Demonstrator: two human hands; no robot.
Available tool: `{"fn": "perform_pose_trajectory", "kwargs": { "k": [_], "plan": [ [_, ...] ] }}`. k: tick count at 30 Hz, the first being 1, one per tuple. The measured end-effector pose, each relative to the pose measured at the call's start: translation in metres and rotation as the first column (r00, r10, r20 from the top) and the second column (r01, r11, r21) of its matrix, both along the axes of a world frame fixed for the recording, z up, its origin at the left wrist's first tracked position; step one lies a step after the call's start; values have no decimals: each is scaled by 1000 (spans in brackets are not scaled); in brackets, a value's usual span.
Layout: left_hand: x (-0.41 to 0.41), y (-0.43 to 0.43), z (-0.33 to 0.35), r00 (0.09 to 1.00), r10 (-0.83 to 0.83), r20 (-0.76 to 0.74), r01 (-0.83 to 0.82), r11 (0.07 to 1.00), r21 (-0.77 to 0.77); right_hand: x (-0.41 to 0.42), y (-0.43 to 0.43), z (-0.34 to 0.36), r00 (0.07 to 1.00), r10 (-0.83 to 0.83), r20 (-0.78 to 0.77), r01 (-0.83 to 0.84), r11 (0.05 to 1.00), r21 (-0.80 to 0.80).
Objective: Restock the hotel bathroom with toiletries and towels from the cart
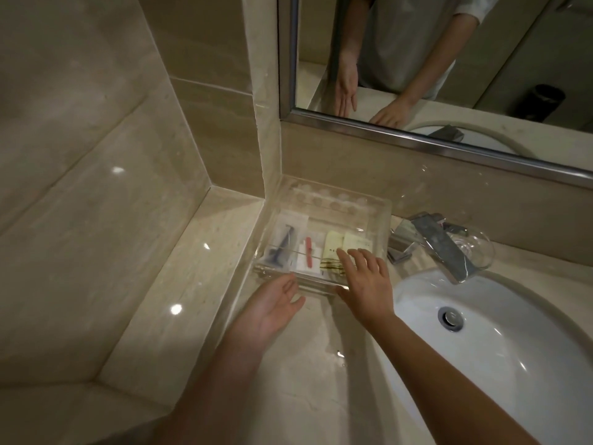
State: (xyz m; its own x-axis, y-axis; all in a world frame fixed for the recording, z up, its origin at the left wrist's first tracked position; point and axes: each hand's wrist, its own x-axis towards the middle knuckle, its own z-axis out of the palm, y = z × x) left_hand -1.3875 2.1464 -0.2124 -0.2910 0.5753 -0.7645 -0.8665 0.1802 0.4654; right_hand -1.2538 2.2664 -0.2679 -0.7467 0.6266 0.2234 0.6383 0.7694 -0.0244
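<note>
Where glossy beige marble counter (305,380) meets two walls, clear acrylic tray (378,216) sits tucked in corner, back and left edges near stone, front edge free. Inside, lying flat side by side: razor packet (285,239), pale yellow sachets (346,248). Left hand (276,303): fingers straight, loose, tips at tray's front wall. Right hand (365,277): fingers spread over front right corner. Smooth white oval basin (513,348) and angular chrome tap (439,248) just right.

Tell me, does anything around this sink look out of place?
The drinking glass behind the tap seems to lie on its side rather than stand. A few water drops also sit on the counter beside the sink. The toiletry tray looks tidy.
</note>
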Motion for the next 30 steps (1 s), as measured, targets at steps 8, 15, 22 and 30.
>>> {"fn": "perform_pose_trajectory", "kwargs": {
  "k": [8,15,22,30],
  "plan": [
    [4,12,-9,996,-17,-86,21,999,44,-10,15,-2,998,-19,58,19,1000,-6],
    [3,29,-7,995,-4,-102,13,996,89,-26,28,2,990,-56,126,59,998,-19],
    [-4,32,-17,990,-4,-140,17,996,92,-28,25,-2,983,-91,162,99,994,-40],
    [11,2,-11,890,-263,-372,240,965,-109,-2,10,12,996,46,81,-37,993,-111]
  ]
}}
